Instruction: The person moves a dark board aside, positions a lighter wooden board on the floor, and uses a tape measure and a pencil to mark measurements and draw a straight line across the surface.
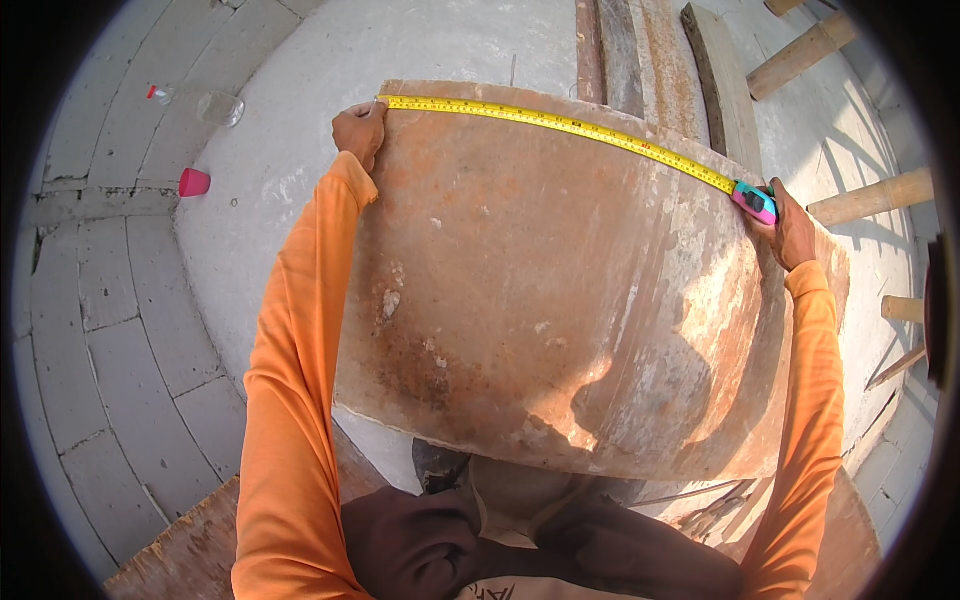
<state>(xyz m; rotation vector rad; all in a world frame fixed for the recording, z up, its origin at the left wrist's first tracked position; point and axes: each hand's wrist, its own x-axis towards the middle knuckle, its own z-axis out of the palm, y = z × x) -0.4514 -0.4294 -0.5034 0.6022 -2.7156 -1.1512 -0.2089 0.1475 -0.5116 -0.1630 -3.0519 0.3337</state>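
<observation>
Closest are the person's legs (640,550) in dark pants, and two long orange sleeves (300,380) that reach out on both sides. Past the legs is a big, flat, brown board (500,280). It is dirty, with white marks on it. Sun and dark shadow fall on its right part.

The yellow tape (560,123) is pulled out long across the board, near the far edge. The right hand (793,230) is at its right end. Its fingers are curled around the tape case (755,203), which is pink, blue and black. The left hand (360,135) is at the board's far left corner. Its fingers are bent in tight and hold the tip of the tape.

Past the board, long wood planks (730,90) lie on the grey floor (310,60). Round, light brown poles (870,199) are off to the right. To the left are a pink cup (195,182) and a clear bottle (220,109) with a red cap, near big grey blocks (150,340).
</observation>
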